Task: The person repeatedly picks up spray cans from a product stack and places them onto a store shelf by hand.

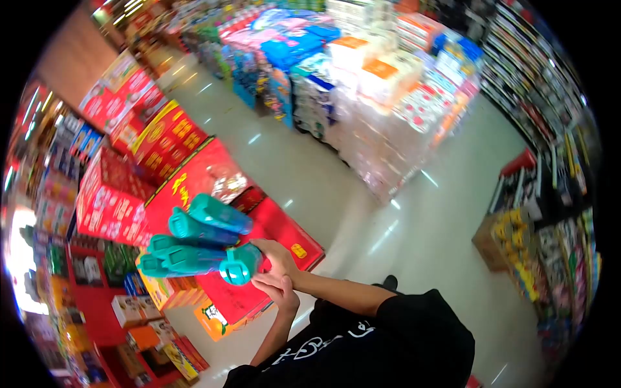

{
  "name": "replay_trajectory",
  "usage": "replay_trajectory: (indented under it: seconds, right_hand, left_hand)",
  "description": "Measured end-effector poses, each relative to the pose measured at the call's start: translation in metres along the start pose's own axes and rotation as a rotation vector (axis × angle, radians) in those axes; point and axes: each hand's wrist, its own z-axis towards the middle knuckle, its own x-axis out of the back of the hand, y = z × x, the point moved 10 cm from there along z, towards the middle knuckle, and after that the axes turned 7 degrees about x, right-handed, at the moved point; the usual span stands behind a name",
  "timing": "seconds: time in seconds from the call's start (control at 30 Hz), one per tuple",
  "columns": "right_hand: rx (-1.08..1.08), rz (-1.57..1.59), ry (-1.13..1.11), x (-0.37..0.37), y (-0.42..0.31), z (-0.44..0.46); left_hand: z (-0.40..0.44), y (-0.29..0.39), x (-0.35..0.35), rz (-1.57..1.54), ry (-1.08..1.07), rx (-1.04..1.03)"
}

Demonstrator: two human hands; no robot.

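Observation:
A water bottle with a teal lid [238,265] is tilted with its top toward me. My right hand [275,258] is closed around its far side, the fingers partly hidden behind it. My left hand [278,290] is closed at the near side of its lower part, touching my right hand; its fingertips are partly hidden. Several similar bottles with teal lids [186,225] stand grouped just left of my hands, on a red box display [278,229]. A clear plastic-wrapped item [228,183] lies on the same display, beyond the bottles.
Stacked red and yellow cartons [116,194] rise behind the bottles. Across the shiny aisle floor [336,226] stands a pile of wrapped tissue packs [394,103]. Shelves [530,71] line the right, with a cardboard box [495,239] low in front. Goods shelves [97,310] fill the lower left.

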Motion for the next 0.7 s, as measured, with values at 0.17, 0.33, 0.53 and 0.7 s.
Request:
replay_trajectory:
  seconds: [0.17,0.33,0.53,0.7]
  right_hand:
    - [-0.068,-0.055,0.121,0.127,-0.013,-0.061]
    - [-0.181,-0.156,0.286,0.282,-0.008,-0.127]
    - [-0.306,-0.205,0.57,0.465,-0.018,-0.236]
    - [-0.386,-0.154,0.716,0.564,-0.042,-0.341]
  left_hand:
    - [-0.067,0.025,-0.085,-0.066,-0.249,-0.079]
    - [-0.142,0.056,-0.212,-0.206,-0.441,-0.069]
    - [-0.238,0.053,-0.351,-0.157,-0.814,-0.15]
    - [-0.337,0.071,-0.464,0.095,-1.319,-0.234]
